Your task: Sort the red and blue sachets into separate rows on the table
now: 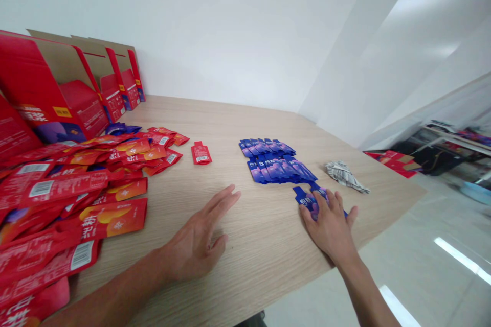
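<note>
My left hand (199, 237) lies flat on the wooden table (264, 245), fingers stretched out and holding nothing, between the red pouch pile and the blue pouches. My right hand (330, 225) rests palm down with fingers spread on a few blue pouches (305, 198) near the table's right edge. Just beyond it, two overlapping rows of blue pouches (274, 162) are laid out. A single small red pouch (201, 154) lies apart in the middle of the table.
A large heap of red pouches (72, 194) covers the left side. Open red cardboard boxes (72, 92) stand along the back left. A crumpled silvery wrapper (345, 176) lies right of the blue rows. Past the table edge are floor and red boxes (391, 161).
</note>
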{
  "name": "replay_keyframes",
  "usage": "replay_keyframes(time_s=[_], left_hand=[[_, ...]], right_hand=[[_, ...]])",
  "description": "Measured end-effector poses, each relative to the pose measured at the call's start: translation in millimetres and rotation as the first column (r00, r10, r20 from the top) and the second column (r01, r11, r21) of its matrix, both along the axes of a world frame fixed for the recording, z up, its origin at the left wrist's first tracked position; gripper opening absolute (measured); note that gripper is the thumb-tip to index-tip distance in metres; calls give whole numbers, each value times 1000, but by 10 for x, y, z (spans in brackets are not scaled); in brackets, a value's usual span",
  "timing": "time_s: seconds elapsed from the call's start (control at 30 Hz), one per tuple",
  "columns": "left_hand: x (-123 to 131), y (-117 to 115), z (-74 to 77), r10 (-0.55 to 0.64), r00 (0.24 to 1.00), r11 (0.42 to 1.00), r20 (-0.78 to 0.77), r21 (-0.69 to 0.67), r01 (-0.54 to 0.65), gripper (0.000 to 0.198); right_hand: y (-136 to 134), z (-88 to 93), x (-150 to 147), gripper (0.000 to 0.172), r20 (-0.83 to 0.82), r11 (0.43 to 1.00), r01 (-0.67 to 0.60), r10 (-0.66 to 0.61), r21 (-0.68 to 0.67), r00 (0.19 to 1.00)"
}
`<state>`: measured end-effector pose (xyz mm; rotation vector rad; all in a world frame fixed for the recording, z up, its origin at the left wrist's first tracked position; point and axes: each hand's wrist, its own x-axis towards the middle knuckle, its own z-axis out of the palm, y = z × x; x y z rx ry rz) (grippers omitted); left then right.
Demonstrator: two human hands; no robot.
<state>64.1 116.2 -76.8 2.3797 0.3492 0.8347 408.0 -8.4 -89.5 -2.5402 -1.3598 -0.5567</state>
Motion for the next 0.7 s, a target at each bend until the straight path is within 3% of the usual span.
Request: replay_keyframes(time_s=[0.4, 0.6, 0.7], left_hand=[[9, 12, -23, -7, 1000, 1000, 13, -8, 7, 88], [11, 4, -26, -2, 1000, 998, 15, -60, 3, 87], [12, 6, -30, 0, 1000, 998, 16, -63, 1, 87]], right_hand=[[134, 69, 82, 66, -127, 996, 88, -88, -4, 988], [-37, 8, 170, 104, -257, 969, 245, -230, 25, 939], [-111, -24, 226, 110, -303, 961, 277, -262, 10, 916]])
